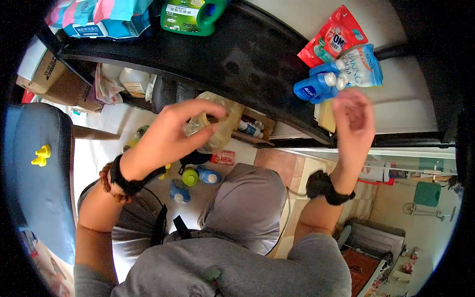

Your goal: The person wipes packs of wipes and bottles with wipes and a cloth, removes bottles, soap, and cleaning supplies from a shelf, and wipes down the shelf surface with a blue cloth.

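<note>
My left hand [185,129] is raised over the near edge of the black shelf [237,54], its thumb and fingers apart in a curve with nothing between them. Just behind those fingers shows a clear yellowish plastic bag or container [225,129]; whether they touch it I cannot tell. My right hand [355,116] is bent and blurred beside a pale yellow block [326,116]. Its fingers are too smeared to show a grip. Near it, blue bottles with white caps [311,90] lie against a baking soda pouch [363,67] and a red OMO packet [336,37].
A green jug [190,17] and blue-pink wipes packs [106,22] occupy the far shelf. On the left, yellow nozzle-like pieces [41,155] rest on a dark chair [42,198]. Bottles, including a blue one [209,176], stand on the floor by my knees. An open drawer [255,126] holds small items.
</note>
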A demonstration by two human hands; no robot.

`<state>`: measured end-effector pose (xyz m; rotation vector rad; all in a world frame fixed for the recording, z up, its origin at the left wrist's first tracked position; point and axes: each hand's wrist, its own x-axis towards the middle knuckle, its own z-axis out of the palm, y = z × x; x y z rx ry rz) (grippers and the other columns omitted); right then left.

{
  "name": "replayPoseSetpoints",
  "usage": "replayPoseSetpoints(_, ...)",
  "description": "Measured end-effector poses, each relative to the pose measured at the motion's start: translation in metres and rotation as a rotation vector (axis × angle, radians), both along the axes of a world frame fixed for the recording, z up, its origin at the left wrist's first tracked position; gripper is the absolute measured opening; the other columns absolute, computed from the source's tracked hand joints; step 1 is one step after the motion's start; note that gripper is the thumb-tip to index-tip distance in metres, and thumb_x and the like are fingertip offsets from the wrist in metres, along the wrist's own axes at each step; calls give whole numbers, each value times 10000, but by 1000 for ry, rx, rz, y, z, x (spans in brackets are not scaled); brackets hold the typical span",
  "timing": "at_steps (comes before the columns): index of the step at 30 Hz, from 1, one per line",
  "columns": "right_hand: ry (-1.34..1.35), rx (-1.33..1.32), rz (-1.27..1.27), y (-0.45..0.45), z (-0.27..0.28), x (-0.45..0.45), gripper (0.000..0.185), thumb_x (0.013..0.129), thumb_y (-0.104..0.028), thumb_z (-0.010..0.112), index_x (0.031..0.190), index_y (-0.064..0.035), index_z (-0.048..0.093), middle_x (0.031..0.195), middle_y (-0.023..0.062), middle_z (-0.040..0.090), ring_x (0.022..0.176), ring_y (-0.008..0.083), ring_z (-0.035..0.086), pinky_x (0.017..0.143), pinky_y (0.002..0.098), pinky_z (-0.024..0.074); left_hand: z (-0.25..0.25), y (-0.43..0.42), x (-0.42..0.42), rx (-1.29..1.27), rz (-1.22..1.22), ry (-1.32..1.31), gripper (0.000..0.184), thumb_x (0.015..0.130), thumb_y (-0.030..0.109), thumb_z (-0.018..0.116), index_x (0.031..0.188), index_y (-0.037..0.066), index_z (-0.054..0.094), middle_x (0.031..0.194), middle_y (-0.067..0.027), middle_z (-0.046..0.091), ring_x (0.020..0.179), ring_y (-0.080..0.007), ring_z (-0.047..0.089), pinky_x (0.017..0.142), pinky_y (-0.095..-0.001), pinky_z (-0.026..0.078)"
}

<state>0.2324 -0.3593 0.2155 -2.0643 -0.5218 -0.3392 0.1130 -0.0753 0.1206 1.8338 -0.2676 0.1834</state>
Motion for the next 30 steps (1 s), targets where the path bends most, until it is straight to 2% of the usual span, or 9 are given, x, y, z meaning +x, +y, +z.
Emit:
replayPoseSetpoints(1, -166, -114, -154, -13, -8, 20, 539, 756, -116, 802, 1207, -34, 519, 1092, 126, 598, 988, 204, 580, 790, 281, 496, 6, -2, 7, -6, -16, 3, 293, 825, 15, 655, 1117, 13, 629, 1095, -105, 666, 1052, -215, 624, 933, -316, 464)
replayPoseSetpoints(4, -344, -475, -353, -36, -28, 55, 665, 702, -183, 852, 1237, -25, 490, 1095, 132, 588, 1020, 208, 567, 795, 297, 497, 6, -11, 26, 44, -19, -121, 292, 828, 13, 648, 1119, 13, 628, 1104, -112, 660, 1046, -223, 630, 931, -332, 481)
replayPoseSetpoints(7, -19, -343, -254, -40, -41, 72, 755, 654, -213, 881, 1253, -18, 464, 1081, 141, 595, 983, 216, 587, 771, 314, 511, 13, -23, 47, -4, -56, -178, 321, 824, 22, 652, 1143, 12, 612, 1120, -124, 653, 1051, -246, 632, 915, -343, 504)
replayPoseSetpoints(10, 46, -238, -245, -31, -38, 69, 734, 666, -171, 867, 1258, -22, 459, 1067, 142, 598, 937, 229, 607, 735, 336, 527, 30, -39, 74, 116, -59, -225, 370, 818, 33, 658, 1180, 14, 584, 1133, -134, 644, 1066, -268, 627, 897, -349, 521)
replayPoseSetpoints(13, 38, -201, -161, -39, -43, 75, 697, 675, -110, 848, 1252, -48, 462, 1033, 134, 615, 871, 227, 628, 699, 342, 539, 33, -63, 114, 137, -73, -336, 456, 788, 77, 684, 1217, 16, 540, 1141, -159, 628, 1041, -300, 627, 874, -375, 523)
replayPoseSetpoints(17, -13, -292, -245, -43, -45, 79, 627, 698, -34, 812, 1222, -72, 470, 1002, 139, 629, 821, 195, 635, 674, 316, 530, 35, -108, 165, 227, -9, -442, 486, 745, 123, 717, 1186, 23, 536, 1111, -181, 625, 1016, -352, 617, 844, -416, 516)
replayPoseSetpoints(19, -133, -385, -288, -35, -47, 72, 595, 700, -18, 796, 1194, -78, 471, 967, 149, 651, 778, 194, 645, 654, 330, 530, 35, -127, 189, 270, -63, -365, 464, 728, 137, 727, 1145, 27, 553, 1060, -185, 635, 993, -370, 618, 831, -431, 510)
replayPoseSetpoints(23, 8, -300, -271, -21, -39, 58, 610, 714, -7, 781, 1227, -77, 458, 989, 157, 661, 721, 180, 636, 642, 315, 518, 32, -131, 202, 278, -181, -287, 411, 724, 156, 745, 1079, 30, 581, 973, -184, 656, 947, -381, 632, 803, -448, 506)
replayPoseSetpoints(30, 80, -89, 4, -24, -48, 64, 624, 750, -3, 764, 1289, -54, 453, 1011, 129, 662, 857, 168, 638, 728, 294, 523, 38, -97, 164, 255, -13, -296, 415, 765, 178, 743, 1112, 26, 571, 975, -206, 665, 953, -392, 634, 798, -436, 511)
